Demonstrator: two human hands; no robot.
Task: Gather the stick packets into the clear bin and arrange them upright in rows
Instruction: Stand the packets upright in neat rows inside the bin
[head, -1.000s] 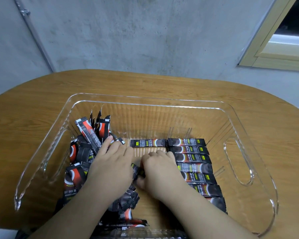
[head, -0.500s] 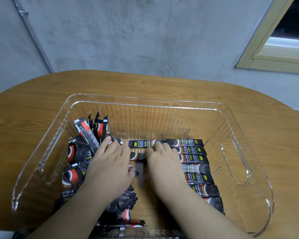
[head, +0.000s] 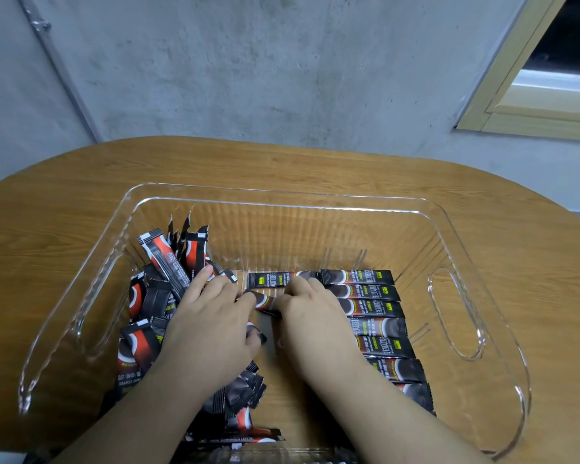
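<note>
Left hand (head: pixel 211 321) and right hand (head: pixel 310 316) each pinch an end of one stick packet (head: pixel 263 301), squaring it against the row (head: pixel 377 324) beside the right hand

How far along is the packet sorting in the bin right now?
Partly done. Done: a neat row of packets lies side by side along the right of the clear bin, though flat rather than upright. In hand: the left hand and right hand pinch one packet between them, starting a second row beside a lone packet. Left: the jumbled pile on the left.
</note>
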